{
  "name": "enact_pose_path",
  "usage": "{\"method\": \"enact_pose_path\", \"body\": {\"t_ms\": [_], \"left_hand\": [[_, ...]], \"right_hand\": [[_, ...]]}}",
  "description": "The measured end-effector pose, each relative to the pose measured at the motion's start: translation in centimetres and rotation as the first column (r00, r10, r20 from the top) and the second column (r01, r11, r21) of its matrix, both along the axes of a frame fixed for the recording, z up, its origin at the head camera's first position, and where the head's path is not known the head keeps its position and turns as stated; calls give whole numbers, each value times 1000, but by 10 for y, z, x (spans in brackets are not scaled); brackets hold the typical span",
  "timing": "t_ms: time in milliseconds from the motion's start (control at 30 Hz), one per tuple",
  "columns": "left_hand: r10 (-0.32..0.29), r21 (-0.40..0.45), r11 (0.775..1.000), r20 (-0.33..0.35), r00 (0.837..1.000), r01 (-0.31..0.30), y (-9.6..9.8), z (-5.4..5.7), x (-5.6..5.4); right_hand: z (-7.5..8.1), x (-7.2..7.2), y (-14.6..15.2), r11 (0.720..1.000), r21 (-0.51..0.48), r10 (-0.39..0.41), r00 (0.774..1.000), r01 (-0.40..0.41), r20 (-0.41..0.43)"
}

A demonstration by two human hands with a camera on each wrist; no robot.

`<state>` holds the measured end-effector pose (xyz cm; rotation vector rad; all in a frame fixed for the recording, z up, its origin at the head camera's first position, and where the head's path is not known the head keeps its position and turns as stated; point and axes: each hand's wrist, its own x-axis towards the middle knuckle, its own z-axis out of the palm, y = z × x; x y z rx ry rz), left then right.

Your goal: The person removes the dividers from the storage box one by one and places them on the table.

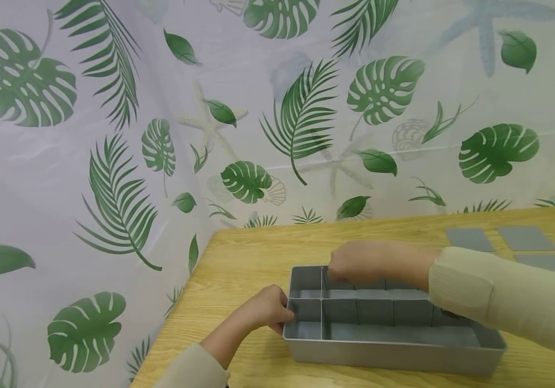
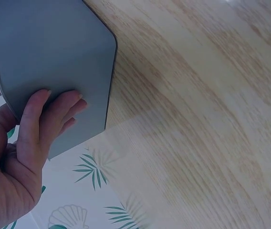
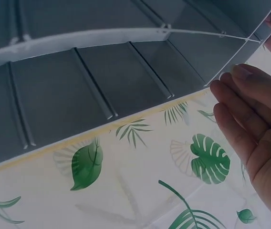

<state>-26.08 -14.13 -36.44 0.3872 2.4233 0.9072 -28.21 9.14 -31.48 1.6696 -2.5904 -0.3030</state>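
Note:
A grey divided box (image 1: pixel 394 350) stands on the wooden table; a long middle divider (image 3: pixel 126 36) splits it lengthwise. Toward its left end, a short cross divider (image 1: pixel 321 320) stands upright. My left hand (image 1: pixel 270 308) grips the left end wall, thumb inside and fingers (image 2: pixel 54 112) spread along the outer face (image 2: pixel 54 52). My right hand (image 1: pixel 357 261) reaches over the back row. Its thumb and fingertips (image 3: pixel 239 71) come together at the back cross divider's top edge, near the back wall; the fingers partly cover this contact.
Several flat grey panels (image 1: pixel 527 238) lie on the table (image 1: pixel 243 258) at the back right. Upright ridges (image 3: pixel 95 83) line the box's inner walls. A leaf-patterned curtain (image 1: pixel 238 134) hangs behind the table and along its left side.

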Motion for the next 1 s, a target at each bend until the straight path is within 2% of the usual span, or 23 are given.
{"method": "enact_pose_path", "body": {"t_ms": [267, 433, 667, 867, 1000], "left_hand": [[15, -7, 1000, -1, 1000, -15, 1, 3, 0], [18, -17, 1000, -2, 1000, -18, 3, 3, 0], [20, 13, 1000, 18, 1000, -20, 2, 0, -2], [20, 12, 1000, 17, 1000, -21, 1, 1, -2], [24, -2, 1000, 9, 1000, -24, -1, 1, -1]], "right_hand": [[0, -9, -17, 1000, -1, -25, 999, 25, 41], [0, -11, -24, 998, 23, -56, 998, 56, 24], [-11, -17, -38, 992, 89, -89, 995, 85, 47], [-21, -17, -46, 982, 135, -148, 984, 134, 102], [-25, -17, -49, 979, 142, -161, 980, 144, 117]]}}
